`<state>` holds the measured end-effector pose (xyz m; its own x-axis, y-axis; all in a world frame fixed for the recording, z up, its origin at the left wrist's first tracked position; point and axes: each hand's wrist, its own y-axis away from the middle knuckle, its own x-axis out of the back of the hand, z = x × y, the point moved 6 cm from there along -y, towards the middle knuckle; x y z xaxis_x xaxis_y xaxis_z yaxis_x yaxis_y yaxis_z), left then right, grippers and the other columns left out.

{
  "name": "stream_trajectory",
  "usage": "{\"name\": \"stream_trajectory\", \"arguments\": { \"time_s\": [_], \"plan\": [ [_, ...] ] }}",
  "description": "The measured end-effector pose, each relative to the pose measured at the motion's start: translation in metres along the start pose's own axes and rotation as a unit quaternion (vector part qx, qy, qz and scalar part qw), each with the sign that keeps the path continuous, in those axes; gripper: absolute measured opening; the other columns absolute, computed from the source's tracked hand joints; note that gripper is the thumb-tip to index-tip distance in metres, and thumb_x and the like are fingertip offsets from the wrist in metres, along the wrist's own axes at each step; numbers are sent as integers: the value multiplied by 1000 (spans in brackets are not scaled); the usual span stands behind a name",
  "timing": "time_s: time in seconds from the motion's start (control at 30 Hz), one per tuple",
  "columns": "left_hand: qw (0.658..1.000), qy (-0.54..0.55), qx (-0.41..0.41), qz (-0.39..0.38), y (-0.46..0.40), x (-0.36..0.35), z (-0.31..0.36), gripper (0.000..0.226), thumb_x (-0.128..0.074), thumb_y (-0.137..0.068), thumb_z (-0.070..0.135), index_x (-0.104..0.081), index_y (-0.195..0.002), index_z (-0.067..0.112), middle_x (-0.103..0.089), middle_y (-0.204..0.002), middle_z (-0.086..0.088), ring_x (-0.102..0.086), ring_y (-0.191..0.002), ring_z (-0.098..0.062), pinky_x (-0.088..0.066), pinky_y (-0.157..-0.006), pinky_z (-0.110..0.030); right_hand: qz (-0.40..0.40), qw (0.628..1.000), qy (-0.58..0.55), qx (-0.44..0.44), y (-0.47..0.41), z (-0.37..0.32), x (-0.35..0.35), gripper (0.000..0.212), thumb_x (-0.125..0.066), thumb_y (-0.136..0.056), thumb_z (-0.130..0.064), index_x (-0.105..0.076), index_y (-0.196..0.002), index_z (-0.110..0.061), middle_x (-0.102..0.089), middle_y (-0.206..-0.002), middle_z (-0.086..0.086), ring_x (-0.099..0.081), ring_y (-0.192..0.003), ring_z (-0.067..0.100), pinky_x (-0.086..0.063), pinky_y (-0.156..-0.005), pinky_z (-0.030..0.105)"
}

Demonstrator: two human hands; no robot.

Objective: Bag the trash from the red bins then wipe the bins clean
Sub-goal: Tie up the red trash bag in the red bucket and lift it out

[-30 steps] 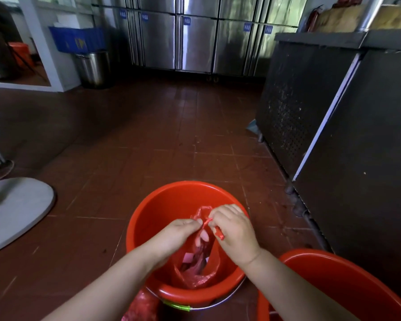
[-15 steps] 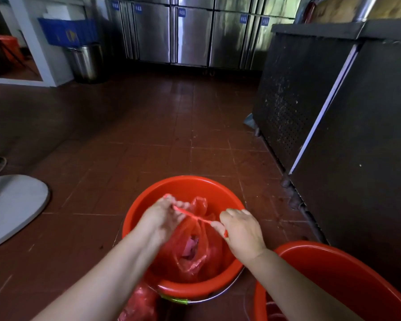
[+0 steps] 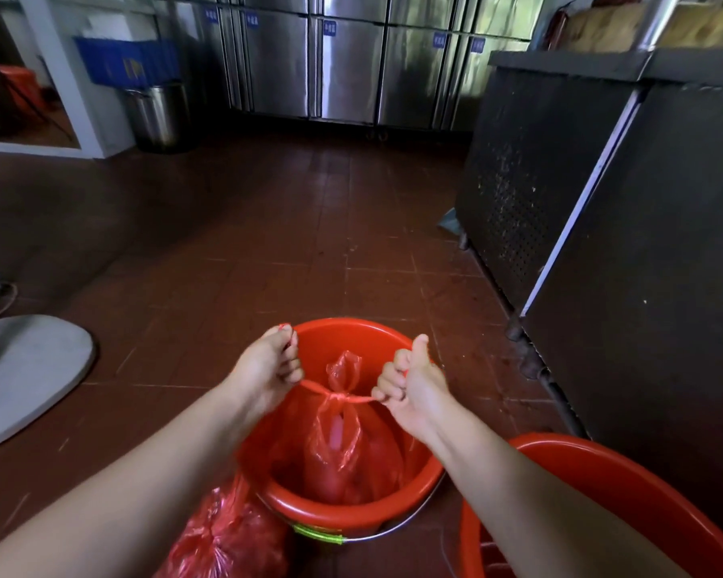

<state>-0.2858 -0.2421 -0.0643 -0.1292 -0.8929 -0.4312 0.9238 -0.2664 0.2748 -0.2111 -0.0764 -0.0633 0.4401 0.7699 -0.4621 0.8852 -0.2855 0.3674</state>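
the red trash bag (image 3: 343, 435) is stood upright inside the red bin (image 3: 424, 477), its neck cinched by a knot (image 3: 335, 396) midway between the hands. one tie end is pinched by the left hand (image 3: 268, 369), the other by the right hand (image 3: 410, 381), pulled sideways across the bag's upright axis.

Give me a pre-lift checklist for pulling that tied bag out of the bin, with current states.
1. Knot cinched on the red bag neck: ok, the strip is taut around it.
2. Left hand grips its end of the tie: ok.
3. Right hand grips the other end: ok.
4. Bag sits wholly inside the red bin: ok.
5. Bag free of leaks or tears: cannot tell.
6. Landing spot beside the tied bag on the floor: cannot tell, mostly hidden by the left arm.
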Motion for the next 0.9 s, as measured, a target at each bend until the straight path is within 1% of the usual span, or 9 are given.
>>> {"name": "stream_trajectory", "arguments": {
  "time_s": [0.17, 0.23, 0.33, 0.47, 0.57, 0.7, 0.8, 0.87, 0.9],
  "plan": [
    [989, -81, -90, -87, 13, -22, 83, 33, -34, -100, 17, -38, -67, 16, -22, -45, 6, -18, -38, -7, -21, -38, -18, -79, 994, 6, 70, -2, -65, -39, 64, -14, -93, -64, -27, -49, -20, -16, -39, -3, -14, -31, 12, -23, -37, 20],
    [986, -99, -116, -74, 16, -20, 113, 32, -33, -100, 18, -38, -68, 17, -24, -45, 8, -20, -37, -6, -21, -39, -18, -86, 992, 17, 92, -2, -90, -46, 66, -14, -92, -66, -28, -46, -21, -16, -38, -3, -13, -30, 12, -17, -38, 16],
    [983, -133, -126, -11, 17, 17, 133, 33, -32, -100, 19, -36, -67, 20, -22, -49, 5, -20, -36, -6, -22, -39, -17, -40, 992, 52, 107, -2, -103, -19, 66, -16, -93, -65, -28, -46, -21, -16, -39, -5, -10, -30, 11, -13, -37, 12],
    [980, -141, -99, 98, 24, 82, 120, 34, -33, -100, 18, -35, -67, 21, -24, -56, 3, -23, -31, -3, -26, -40, -15, 28, 992, 83, 88, -2, -80, 40, 60, -19, -95, -62, -26, -51, -22, -14, -40, -5, -10, -29, 9, -13, -36, 10],
    [975, -168, -77, 126, 27, 100, 104, 35, -32, -100, 17, -35, -66, 20, -29, -49, 2, -25, -29, -3, -24, -41, -17, 57, 991, 101, 67, 2, -60, 61, 58, -20, -96, -60, -25, -53, -22, -14, -40, -6, -10, -30, 9, -14, -34, 12],
    [967, -221, -64, 105, 32, 95, 97, 35, -28, -101, 12, -38, -68, 9, -19, -57, -4, -21, -25, -4, -19, -33, -7, 46, 990, 105, 78, 5, -61, 59, 59, -19, -96, -60, -25, -52, -20, -15, -39, -5, -12, -29, 10, -16, -34, 14],
    [977, -204, 18, 65, 42, 79, 89, 33, -34, -100, 16, -49, -72, 7, -22, -47, 0, -19, -28, -5, -17, -33, -9, 8, 990, 77, 115, 8, -89, 32, 64, -18, -96, -59, -28, -47, -20, -21, -38, -1, -21, -31, 13, -27, -38, 21],
    [987, -134, 91, -6, 53, 55, 83, 26, -39, -96, 15, -56, -80, 4, -23, -41, 7, -18, -28, -4, -15, -30, -11, -4, 976, 144, 162, 15, -110, 4, 65, -18, -98, -55, -31, -45, -20, -32, -43, 2, -34, -40, 16, -32, -49, 27],
    [986, -91, 126, -51, 58, 40, 80, 21, -41, -92, 13, -58, -86, 2, -23, -39, 7, -16, -29, -4, -14, -30, -10, 10, 953, 231, 198, 18, -119, -10, 65, -18, -99, -53, -31, -44, -21, -36, -46, 2, -37, -45, 15, -31, -53, 28]
  ]
}}
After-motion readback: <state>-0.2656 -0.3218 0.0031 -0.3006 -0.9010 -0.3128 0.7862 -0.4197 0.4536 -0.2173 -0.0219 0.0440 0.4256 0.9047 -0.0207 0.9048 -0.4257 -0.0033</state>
